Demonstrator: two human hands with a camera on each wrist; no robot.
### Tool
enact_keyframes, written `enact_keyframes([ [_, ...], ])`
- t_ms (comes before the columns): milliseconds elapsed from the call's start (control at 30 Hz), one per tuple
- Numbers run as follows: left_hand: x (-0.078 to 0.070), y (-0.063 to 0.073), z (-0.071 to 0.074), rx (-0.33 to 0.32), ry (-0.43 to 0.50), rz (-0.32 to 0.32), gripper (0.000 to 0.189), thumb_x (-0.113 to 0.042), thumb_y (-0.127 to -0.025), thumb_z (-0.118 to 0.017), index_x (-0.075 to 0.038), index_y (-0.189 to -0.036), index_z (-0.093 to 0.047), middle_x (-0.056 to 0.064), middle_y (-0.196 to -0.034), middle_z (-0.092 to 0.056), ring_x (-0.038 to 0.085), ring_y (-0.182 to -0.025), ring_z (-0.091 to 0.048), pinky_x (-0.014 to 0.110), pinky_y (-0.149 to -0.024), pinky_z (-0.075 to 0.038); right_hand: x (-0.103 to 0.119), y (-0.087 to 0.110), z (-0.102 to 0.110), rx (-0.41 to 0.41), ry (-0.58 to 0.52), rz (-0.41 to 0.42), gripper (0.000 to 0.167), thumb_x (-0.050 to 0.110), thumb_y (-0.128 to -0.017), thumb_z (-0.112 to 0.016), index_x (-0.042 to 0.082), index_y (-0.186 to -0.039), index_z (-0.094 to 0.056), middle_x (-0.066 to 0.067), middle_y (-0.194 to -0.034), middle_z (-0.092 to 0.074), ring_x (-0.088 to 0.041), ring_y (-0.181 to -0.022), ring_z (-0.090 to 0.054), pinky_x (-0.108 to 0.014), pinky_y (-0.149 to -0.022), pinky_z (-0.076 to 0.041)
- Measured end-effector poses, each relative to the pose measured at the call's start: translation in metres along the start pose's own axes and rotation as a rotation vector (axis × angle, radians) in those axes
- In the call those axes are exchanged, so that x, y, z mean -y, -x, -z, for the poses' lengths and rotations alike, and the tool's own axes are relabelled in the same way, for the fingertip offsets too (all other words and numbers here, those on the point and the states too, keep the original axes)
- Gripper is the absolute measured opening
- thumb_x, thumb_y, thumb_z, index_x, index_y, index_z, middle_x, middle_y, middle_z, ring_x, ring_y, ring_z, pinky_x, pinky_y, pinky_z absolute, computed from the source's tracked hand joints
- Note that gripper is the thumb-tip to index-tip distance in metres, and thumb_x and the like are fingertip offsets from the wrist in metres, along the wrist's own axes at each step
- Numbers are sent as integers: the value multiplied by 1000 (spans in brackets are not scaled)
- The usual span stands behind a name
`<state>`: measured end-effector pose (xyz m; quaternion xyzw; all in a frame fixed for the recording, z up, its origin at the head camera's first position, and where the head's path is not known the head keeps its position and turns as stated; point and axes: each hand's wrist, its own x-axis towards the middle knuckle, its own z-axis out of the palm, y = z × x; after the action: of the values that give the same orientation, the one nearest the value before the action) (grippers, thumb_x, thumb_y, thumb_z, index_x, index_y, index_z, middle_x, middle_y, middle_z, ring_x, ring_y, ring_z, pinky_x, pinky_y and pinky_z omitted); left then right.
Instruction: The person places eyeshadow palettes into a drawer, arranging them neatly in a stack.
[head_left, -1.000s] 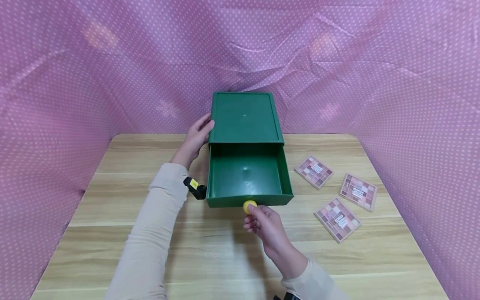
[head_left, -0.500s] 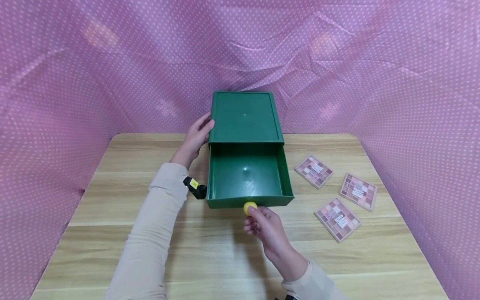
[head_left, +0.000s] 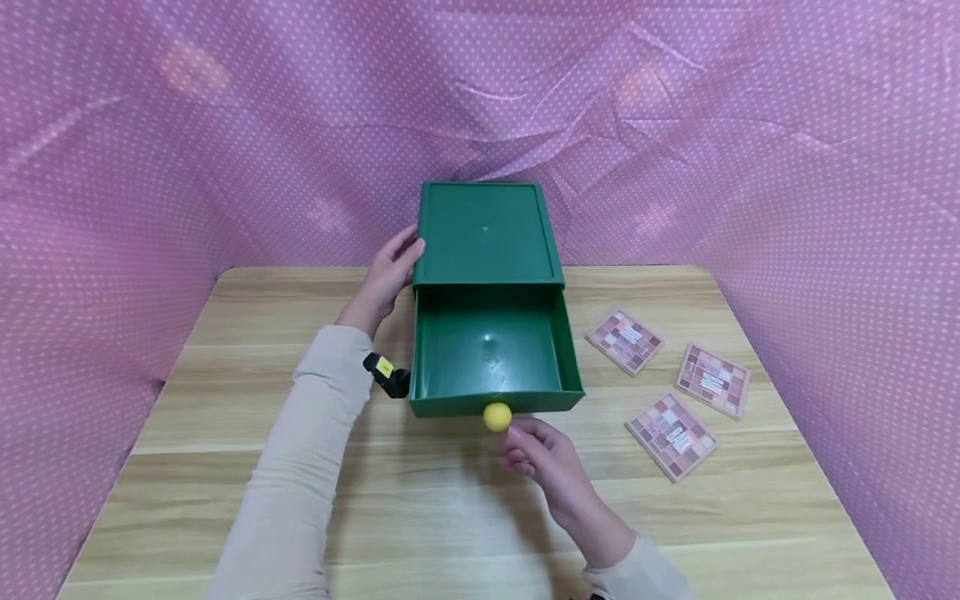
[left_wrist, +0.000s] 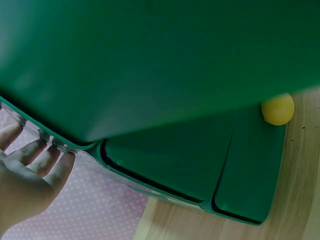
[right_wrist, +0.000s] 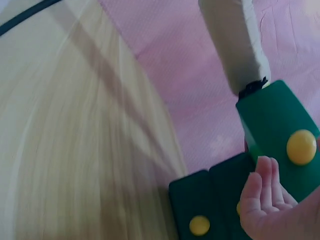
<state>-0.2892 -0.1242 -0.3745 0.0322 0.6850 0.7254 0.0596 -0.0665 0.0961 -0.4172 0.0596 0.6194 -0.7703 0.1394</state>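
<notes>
A green plastic drawer cabinet [head_left: 483,242] stands at the back of the table with its top drawer [head_left: 442,407] pulled out toward the front. Nothing lies inside this drawer, and a round yellow knob [head_left: 497,417] sits on its front. My left hand [head_left: 386,275] rests against the cabinet's left side; in the left wrist view its extended fingers [left_wrist: 59,175] touch that side. Just right of the knob is my right hand [head_left: 551,471], loosely bent and holding nothing. The right wrist view shows two lower closed drawers [right_wrist: 187,197] with yellow knobs, one partly hidden behind my fingers.
Three flat, pinkish palettes with small coloured squares lie on the wooden table right of the cabinet: one at the back [head_left: 625,341], one farther right [head_left: 713,381], one nearer the front [head_left: 672,437]. Pink dotted cloth [head_left: 300,125] hangs round the table's back and sides.
My right thumb and fingers have let go of the yellow knob and moved slightly right and toward the front. The top drawer stays out, and my left hand keeps its place on the cabinet.
</notes>
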Motion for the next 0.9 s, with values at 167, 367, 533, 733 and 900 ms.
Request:
enact_keyframes([
  [167, 3, 1, 2, -6, -2, 9, 54, -31, -88, -49, -16, -135, -29, 5, -135, -29, 19, -117, -33, 35, -90, -36, -4, -1, 17, 101, 118, -16, 46, 13, -83, -56, -14, -116, -40, -19, -94, -57, -23, -84, -56, -42, -81, -43],
  [367, 2, 1, 2, -6, 16, 11, 54, -31, -87, -50, -16, -135, -29, 5, -134, -30, 19, -116, -35, 33, -89, -37, -4, -2, 47, 162, 279, -38, 52, 16, -82, -58, -12, -120, -38, -20, -106, -53, -26, -95, -53, -39, -83, -42],
  [533, 1, -1, 1, 3, 27, 4, 54, -29, -87, -50, -15, -135, -30, 4, -134, -31, 19, -115, -36, 34, -89, -37, -6, -2, 81, 67, 397, -36, 53, 16, -82, -59, -9, -123, -37, -24, -114, -48, -30, -103, -47, -36, -86, -40],
  [733, -1, -1, 0, 3, 14, 3, 54, -30, -88, -49, -15, -135, -29, 5, -134, -30, 19, -115, -35, 36, -90, -36, -2, -1, 122, -80, 406, -48, 53, 19, -85, -54, -9, -125, -34, -25, -121, -42, -26, -106, -45, -38, -89, -37],
  [900, -1, 0, 0, 0, 18, 7, 54, -30, -88, -49, -15, -135, -29, 5, -134, -30, 19, -114, -36, 36, -90, -36, 3, 3, 152, -184, 499, -1, 55, 22, -87, -53, -9, -126, -31, -27, -124, -38, 1, -94, -47, -16, -81, -39],
])
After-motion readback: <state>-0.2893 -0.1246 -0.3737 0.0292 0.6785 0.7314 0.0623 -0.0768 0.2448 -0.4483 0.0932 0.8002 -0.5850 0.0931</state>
